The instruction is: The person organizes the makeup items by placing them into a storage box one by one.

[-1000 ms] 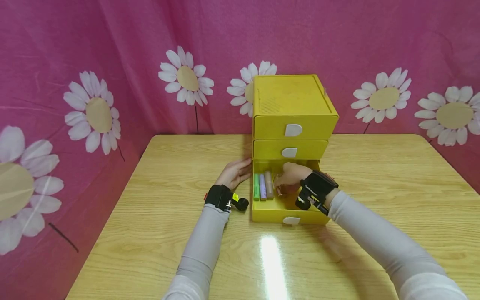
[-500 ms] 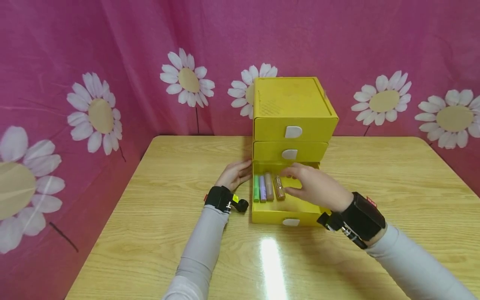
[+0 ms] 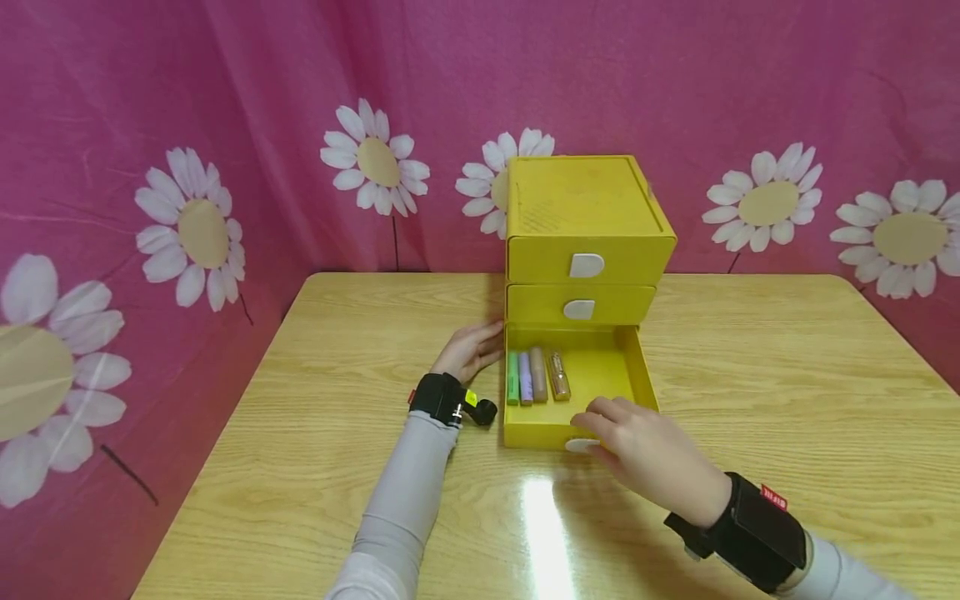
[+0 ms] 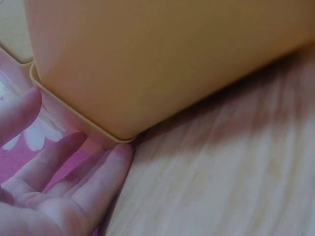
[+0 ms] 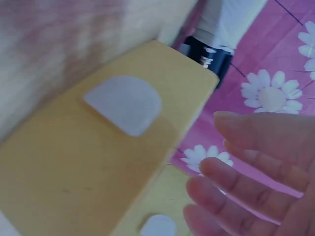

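A yellow drawer unit (image 3: 588, 196) stands on the table with its bottom drawer (image 3: 645, 375) pulled out. Inside, at the left, lie a green stick (image 3: 513, 379), a lilac stick (image 3: 526, 379), a brownish tube (image 3: 538, 375) and a small brown tube with a shiny part (image 3: 558, 377); their exact kind is unclear. My left hand (image 3: 468, 350) rests its fingertips against the unit's left side, fingers loosely bent. My right hand (image 3: 652, 454) hovers at the drawer's front near its white handle (image 5: 125, 105), thumb and fingers apart, holding nothing.
Two upper drawers with white handles (image 3: 587, 265) are closed. The wooden table (image 3: 300, 467) extends to both sides of the unit. Behind it hangs a pink curtain (image 3: 450, 67) with white daisies.
My right hand has let go of the small brown tube in the drawer and moved out toward me, to the drawer's front. The left hand stays at the unit's side.
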`<state>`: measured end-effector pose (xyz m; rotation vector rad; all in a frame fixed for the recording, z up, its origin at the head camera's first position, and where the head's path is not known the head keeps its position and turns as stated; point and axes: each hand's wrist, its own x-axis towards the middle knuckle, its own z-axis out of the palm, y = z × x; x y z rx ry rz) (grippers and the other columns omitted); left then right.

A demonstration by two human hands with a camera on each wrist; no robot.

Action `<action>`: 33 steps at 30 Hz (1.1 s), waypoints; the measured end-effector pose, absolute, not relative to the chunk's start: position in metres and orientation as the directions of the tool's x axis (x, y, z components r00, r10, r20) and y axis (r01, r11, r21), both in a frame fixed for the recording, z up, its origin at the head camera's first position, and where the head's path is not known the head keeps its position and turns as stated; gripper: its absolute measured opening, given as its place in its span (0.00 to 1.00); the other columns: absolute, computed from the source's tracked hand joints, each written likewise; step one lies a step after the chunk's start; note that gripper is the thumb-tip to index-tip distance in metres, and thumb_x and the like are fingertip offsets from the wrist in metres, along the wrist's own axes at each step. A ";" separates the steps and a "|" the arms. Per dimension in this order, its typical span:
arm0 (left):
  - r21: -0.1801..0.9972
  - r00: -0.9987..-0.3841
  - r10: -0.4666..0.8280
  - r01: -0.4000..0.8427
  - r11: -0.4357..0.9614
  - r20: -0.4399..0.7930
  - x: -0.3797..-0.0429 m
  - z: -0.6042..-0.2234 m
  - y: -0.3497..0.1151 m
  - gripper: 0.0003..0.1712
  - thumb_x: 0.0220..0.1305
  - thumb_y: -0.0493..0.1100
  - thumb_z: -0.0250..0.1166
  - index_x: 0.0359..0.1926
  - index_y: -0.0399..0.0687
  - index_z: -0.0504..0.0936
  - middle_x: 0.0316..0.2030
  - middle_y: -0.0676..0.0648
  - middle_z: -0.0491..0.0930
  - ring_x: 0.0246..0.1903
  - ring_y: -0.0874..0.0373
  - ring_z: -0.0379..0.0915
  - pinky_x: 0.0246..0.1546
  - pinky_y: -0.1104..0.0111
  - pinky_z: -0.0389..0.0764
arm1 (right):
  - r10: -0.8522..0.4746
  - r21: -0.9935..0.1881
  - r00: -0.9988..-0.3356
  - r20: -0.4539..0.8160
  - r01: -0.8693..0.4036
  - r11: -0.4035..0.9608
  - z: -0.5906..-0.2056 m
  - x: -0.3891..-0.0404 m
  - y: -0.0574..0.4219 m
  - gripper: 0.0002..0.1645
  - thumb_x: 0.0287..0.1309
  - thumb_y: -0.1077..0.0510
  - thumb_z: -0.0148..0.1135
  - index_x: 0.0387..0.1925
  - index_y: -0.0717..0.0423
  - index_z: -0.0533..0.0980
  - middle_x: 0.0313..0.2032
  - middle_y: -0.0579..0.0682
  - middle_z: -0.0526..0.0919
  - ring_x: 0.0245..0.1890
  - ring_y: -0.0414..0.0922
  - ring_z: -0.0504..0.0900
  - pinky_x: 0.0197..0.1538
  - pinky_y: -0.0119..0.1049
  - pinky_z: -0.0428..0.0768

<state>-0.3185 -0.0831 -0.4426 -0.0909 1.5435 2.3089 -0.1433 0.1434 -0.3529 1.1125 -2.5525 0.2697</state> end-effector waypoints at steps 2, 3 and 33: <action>0.883 -0.932 0.262 -0.331 -0.334 -0.250 -0.318 -0.443 -0.084 0.24 0.67 0.36 0.52 0.62 0.34 0.64 0.62 0.38 0.64 0.57 0.50 0.65 0.59 0.57 0.65 | -0.665 -0.045 -0.649 0.369 -0.727 0.685 -0.357 -0.141 0.145 0.19 0.35 0.65 0.75 0.36 0.58 0.79 0.30 0.48 0.78 0.29 0.42 0.77 0.31 0.33 0.80; 0.883 -0.932 0.263 -0.330 -0.334 -0.249 -0.318 -0.443 -0.084 0.24 0.67 0.36 0.52 0.62 0.34 0.64 0.62 0.38 0.64 0.57 0.50 0.65 0.59 0.57 0.65 | -0.663 -0.052 -0.656 0.360 -0.724 0.688 -0.360 -0.139 0.146 0.19 0.36 0.65 0.74 0.36 0.59 0.79 0.30 0.47 0.78 0.28 0.42 0.77 0.30 0.33 0.80; 0.875 -0.932 0.251 -0.339 -0.345 -0.262 -0.315 -0.438 -0.082 0.24 0.67 0.36 0.53 0.62 0.33 0.65 0.62 0.39 0.64 0.59 0.48 0.63 0.59 0.58 0.66 | -0.628 -0.030 -0.675 0.388 -0.690 0.723 -0.393 -0.163 0.141 0.08 0.49 0.67 0.65 0.35 0.62 0.80 0.29 0.48 0.74 0.28 0.41 0.77 0.30 0.29 0.79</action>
